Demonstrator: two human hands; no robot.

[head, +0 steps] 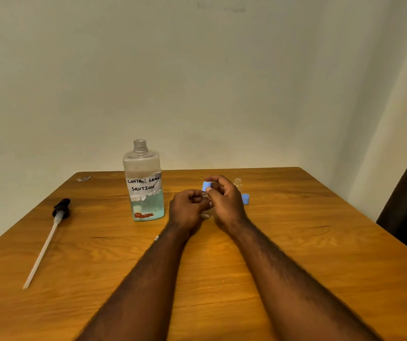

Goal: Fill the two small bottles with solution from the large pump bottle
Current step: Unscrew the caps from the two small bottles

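Clear plastic with square shoulders, the large pump bottle (143,168) stands upright on your wooden table (296,254), toward the far edge and left of the middle. Its threaded neck is open. Pale blue liquid fills the lower part. A torn white tape label reads "CONTACT LENS SOLUTION" in black handwriting, and a reddish mark shows near the base. The black-headed pump with a long white dip tube (61,210) lies flat near the left edge, head toward the far side, well apart from the bottle.

Just right of the large pump bottle, your two hands meet. Your left hand (186,209) has its fingers curled round a small clear bottle (205,215). Most of that bottle is hidden, and only its neck and base show between the hands. Whether the base rests on the wood is hard to tell.

Your right hand (226,203) pinches a light blue screw cap (207,186) between the thumb and the tips of the curled fingers. You hold it just above the small clear bottle's mouth. I cannot tell whether cap and neck touch.

Behind your right hand, nearer the far edge, a second small clear bottle (238,182) stands upright and uncapped. A second light blue cap (245,198) lies on the wood just beside your right hand, on its right side.
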